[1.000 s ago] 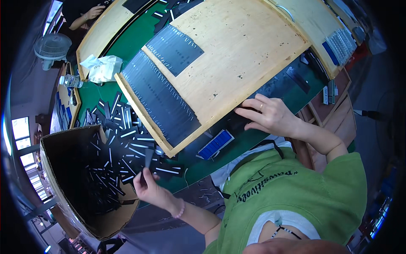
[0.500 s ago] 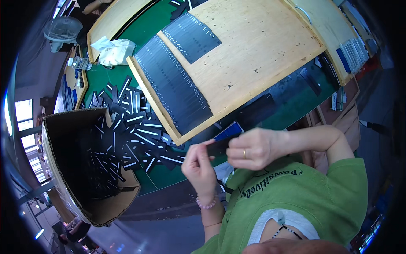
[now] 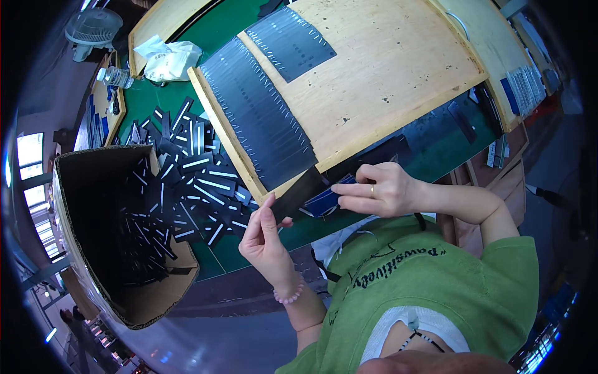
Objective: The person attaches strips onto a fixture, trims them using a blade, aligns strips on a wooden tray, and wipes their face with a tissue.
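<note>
My left hand (image 3: pixel 266 240) pinches the lower end of a flat black strip (image 3: pixel 301 193), which slants up to the right beside the near corner of a wooden tray (image 3: pixel 398 134). My right hand (image 3: pixel 379 190) has its thumb and fingers drawn together just right of the strip, apart from it; anything between the fingertips is hidden. Under those fingertips, at the table's near edge, lies a blue object (image 3: pixel 324 203). On the tray, a long row of overlapping black strips (image 3: pixel 258 115) runs along the left side, with a shorter row (image 3: pixel 291 43) beside it.
Many loose black strips with white bars (image 3: pixel 199 177) lie piled on the green table (image 3: pixel 215 265), left of the tray. They spill from a tipped cardboard box (image 3: pixel 177 293). Farther back are a white plastic bag (image 3: pixel 173 62), a clear bottle (image 3: pixel 116 77) and a fan (image 3: pixel 93 30).
My left hand has moved left and forward with the black strip, toward the tray's near corner. My right hand has come off the strip and moved slightly forward. The view has shifted slightly.
</note>
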`<state>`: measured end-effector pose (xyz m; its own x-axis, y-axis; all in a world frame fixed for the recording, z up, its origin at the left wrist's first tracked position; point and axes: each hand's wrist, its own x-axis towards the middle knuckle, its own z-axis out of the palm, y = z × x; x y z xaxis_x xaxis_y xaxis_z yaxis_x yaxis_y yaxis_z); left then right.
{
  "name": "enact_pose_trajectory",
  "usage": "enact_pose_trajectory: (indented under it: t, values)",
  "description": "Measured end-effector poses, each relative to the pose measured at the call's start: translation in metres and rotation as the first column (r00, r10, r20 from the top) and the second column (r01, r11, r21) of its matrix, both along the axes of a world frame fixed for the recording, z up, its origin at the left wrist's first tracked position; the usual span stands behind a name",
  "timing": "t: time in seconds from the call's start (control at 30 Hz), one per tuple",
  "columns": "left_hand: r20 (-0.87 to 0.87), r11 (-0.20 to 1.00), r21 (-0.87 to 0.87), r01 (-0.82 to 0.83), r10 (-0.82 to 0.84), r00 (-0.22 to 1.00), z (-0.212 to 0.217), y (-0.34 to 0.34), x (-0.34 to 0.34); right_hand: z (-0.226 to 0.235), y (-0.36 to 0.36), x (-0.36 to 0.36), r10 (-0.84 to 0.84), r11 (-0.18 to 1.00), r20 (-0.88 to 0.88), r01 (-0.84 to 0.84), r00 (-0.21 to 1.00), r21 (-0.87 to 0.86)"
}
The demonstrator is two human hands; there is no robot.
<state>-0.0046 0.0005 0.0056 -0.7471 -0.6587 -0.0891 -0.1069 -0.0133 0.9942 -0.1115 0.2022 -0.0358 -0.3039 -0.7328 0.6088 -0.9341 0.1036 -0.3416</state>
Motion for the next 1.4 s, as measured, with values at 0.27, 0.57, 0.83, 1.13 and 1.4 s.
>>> enact_pose_trajectory:
  t: [0.27, 0.57, 0.83, 1.13, 1.4]
  values:
    - [-0.067, 0.977, 0.170, 0.130, -0.120, 0.991, 0.006, 0.003, 0.001, 0.038, 0.003, -0.007, 0.073, 0.952, -0.071, -0.091, 0.995, -0.292]
    - [-0.078, 0.824, 0.428, 0.371, -0.375, 0.924, -0.001, -0.001, 0.003, 0.026, 0.003, -0.006, 0.013, 0.971, 0.188, 0.032, 0.982, -0.235]
    - [-0.083, 0.821, 0.450, 0.350, -0.352, 0.932, 0.000, 0.002, 0.002, 0.027, 0.005, -0.006, 0.014, 0.973, 0.197, 0.032, 0.980, -0.228]
    - [-0.113, 0.716, 0.604, 0.350, -0.358, 0.927, -0.003, 0.002, 0.004, 0.037, 0.002, -0.005, 0.082, 0.966, 0.319, 0.003, 0.944, -0.259]
    - [-0.153, 0.692, 0.601, 0.400, -0.392, 0.907, -0.011, -0.001, 0.005, 0.034, -0.002, -0.005, 0.084, 0.939, 0.338, 0.039, 0.937, -0.342]
